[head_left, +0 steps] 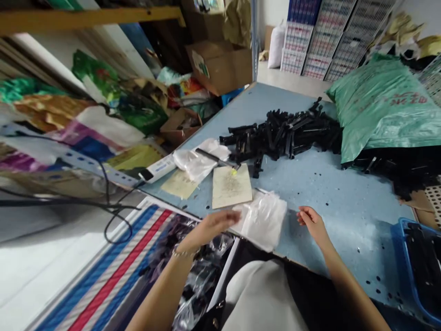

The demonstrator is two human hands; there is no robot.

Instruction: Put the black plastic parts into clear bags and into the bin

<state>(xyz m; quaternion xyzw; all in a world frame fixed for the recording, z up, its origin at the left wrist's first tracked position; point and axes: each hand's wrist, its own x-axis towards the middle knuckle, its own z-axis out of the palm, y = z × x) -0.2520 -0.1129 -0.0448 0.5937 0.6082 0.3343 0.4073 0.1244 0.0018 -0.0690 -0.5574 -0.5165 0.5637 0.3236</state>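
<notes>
My left hand (215, 226) reaches toward a stack of clear plastic bags (263, 219) at the near edge of the blue table (330, 193); its fingers are smeared by motion and touch the stack's left side. My right hand (311, 221) hovers just right of the bags, fingers loosely curled, holding nothing. Farther back lies a heap of black plastic parts (285, 133). A beige card (231, 186) lies between the heap and the bags.
A green sack (386, 103) lies at the right rear over more black parts. A blue bin (418, 266) stands at the near right. A striped bag with packed black parts (193, 271) sits low left. A power strip (156, 169), cables and cartons crowd the left.
</notes>
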